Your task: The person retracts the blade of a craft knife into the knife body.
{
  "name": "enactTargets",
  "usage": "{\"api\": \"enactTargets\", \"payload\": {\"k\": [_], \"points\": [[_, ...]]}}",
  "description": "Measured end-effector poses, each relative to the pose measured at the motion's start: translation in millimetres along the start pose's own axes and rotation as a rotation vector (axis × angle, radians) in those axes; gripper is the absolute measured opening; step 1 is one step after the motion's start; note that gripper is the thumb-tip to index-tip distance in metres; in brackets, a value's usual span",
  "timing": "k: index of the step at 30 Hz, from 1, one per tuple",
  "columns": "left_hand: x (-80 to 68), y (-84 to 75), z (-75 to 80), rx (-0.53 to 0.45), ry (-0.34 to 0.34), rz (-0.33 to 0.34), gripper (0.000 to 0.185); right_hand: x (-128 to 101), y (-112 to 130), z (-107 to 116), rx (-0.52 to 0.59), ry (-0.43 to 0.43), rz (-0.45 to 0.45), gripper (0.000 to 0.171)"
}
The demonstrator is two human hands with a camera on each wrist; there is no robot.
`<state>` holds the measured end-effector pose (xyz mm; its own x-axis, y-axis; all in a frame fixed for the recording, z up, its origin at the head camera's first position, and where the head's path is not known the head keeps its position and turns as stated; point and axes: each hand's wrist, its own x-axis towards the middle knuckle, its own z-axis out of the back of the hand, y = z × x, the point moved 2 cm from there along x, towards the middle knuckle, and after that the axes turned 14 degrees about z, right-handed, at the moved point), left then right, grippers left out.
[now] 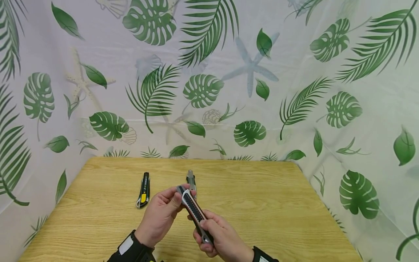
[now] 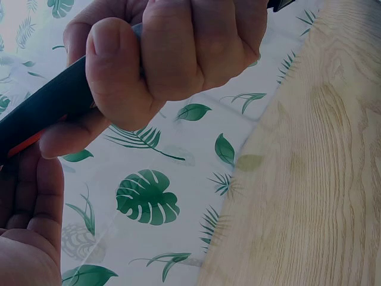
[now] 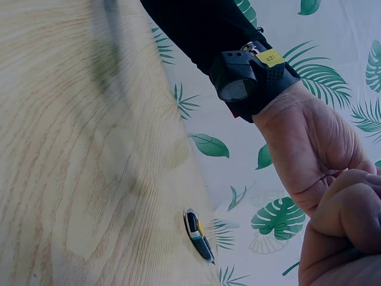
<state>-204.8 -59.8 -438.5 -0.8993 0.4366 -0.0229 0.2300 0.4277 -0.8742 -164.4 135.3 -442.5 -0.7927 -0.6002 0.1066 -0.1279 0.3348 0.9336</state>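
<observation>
In the head view, a utility knife point(image 1: 195, 211) with a black, ridged slider track and a pale grey nose is held slantwise above the table. My right hand point(image 1: 220, 233) grips its lower body, the thumb on top of the handle. The fingers and thumb of my left hand point(image 1: 162, 209) pinch the nose end. No bare blade can be made out. In the left wrist view the same utility knife point(image 2: 50, 107) shows a dark side with an orange stripe, partly covered by fingers. The right wrist view does not show it.
A black utility knife point(image 1: 143, 191) with a yellow slider lies on the wooden table point(image 1: 262, 203), left of my hands. Just behind them lies a grey utility knife point(image 1: 191, 177), partly hidden. A leaf-printed sheet point(image 1: 209, 127) hangs behind and beside the table.
</observation>
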Motion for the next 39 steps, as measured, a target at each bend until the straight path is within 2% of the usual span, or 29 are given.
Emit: {"api": "enactTargets", "payload": {"k": [12,26,29,32,36,39], "points": [[0.7,-2.7,1.2,0.005,0.000,-0.014,0.038,1.3,0.5,-2.4,0.051,0.064,0.019,0.044],[1.6,-0.8,3.0,-0.016,-0.015,0.003,0.038,1.6,-2.3,-2.1,0.050,0.074,0.041,0.043],[1.0,-0.7,3.5,-0.019,-0.019,0.007,0.038,3.1,-4.0,-0.9,-0.021,0.057,0.047,0.042],[1.3,0.1,3.0,-0.025,-0.035,0.014,0.037,5.0,-5.4,1.8,-0.153,-0.002,0.045,0.043],[2.8,2.4,1.8,-0.037,-0.080,0.037,0.035,6.9,-6.6,7.0,-0.356,-0.088,0.063,0.043],[3.8,3.9,2.1,-0.018,-0.131,0.052,0.036,8.2,-6.1,12.7,-0.427,-0.133,0.068,0.040]]}}
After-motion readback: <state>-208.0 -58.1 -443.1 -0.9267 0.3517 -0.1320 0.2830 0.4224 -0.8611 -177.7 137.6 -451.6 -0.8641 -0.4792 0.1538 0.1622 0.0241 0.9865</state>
